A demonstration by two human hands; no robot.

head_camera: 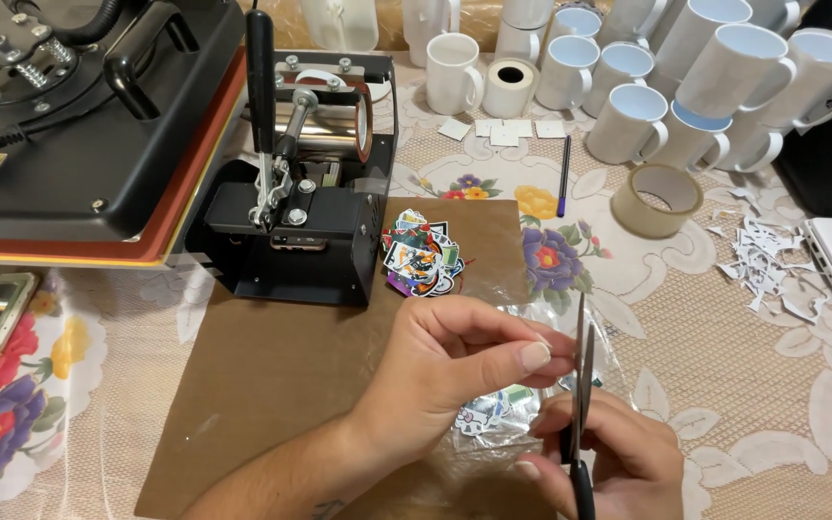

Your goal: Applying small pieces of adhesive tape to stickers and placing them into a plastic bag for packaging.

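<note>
The right hand (618, 453) is closed around the handles of the scissors (582, 385), blades upright and nearly shut. The left hand (455, 366) pinches the edge of a clear bag (522, 404) between thumb and fingertips, directly beside the blades; the bag holds small printed cut-outs and lies on the brown sheet (272, 385). Judged step: cutting or trimming at the bag edge. The next cut calls for the film held taut and the fingertips kept out of the blade path. Farther on, a pile of stickers (421, 255) lies beside the mug press (305, 193). Beyond, on the counter (753, 404), are a tape roll (657, 199), a pen (563, 173) and white mugs (628, 120).
</note>
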